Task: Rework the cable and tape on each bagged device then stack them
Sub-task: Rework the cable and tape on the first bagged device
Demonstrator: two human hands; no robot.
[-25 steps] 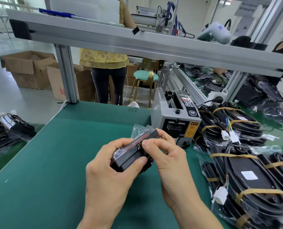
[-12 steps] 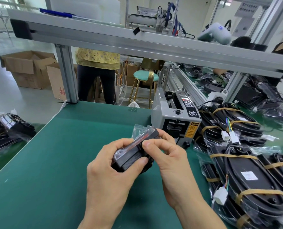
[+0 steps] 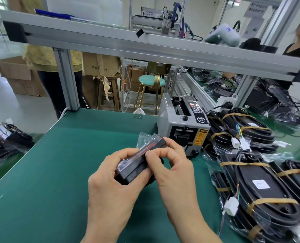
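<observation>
A black device in a clear plastic bag [image 3: 137,163] is held edge-up above the green mat, between both hands. My left hand [image 3: 114,181] wraps it from the left and below, thumb pressed on its dark textured side. My right hand [image 3: 173,171] grips it from the right, thumb and forefinger pinching at its upper edge. The loose bag end sticks up behind the device. Its cable and tape are hidden by my fingers. A pile of bagged black devices [image 3: 268,186], bound with tan tape and trailing white connectors, lies at the right.
A grey tape dispenser machine [image 3: 182,127] stands just behind my hands. More bagged devices [image 3: 7,139] lie at the far left. An aluminium frame rail [image 3: 145,50] crosses overhead. A person in yellow [image 3: 45,57] stands beyond the green mat [image 3: 49,181]; a stool and boxes are behind.
My hands and the bagged device stay almost where they were. The person in yellow behind the bench has walked to the left.
</observation>
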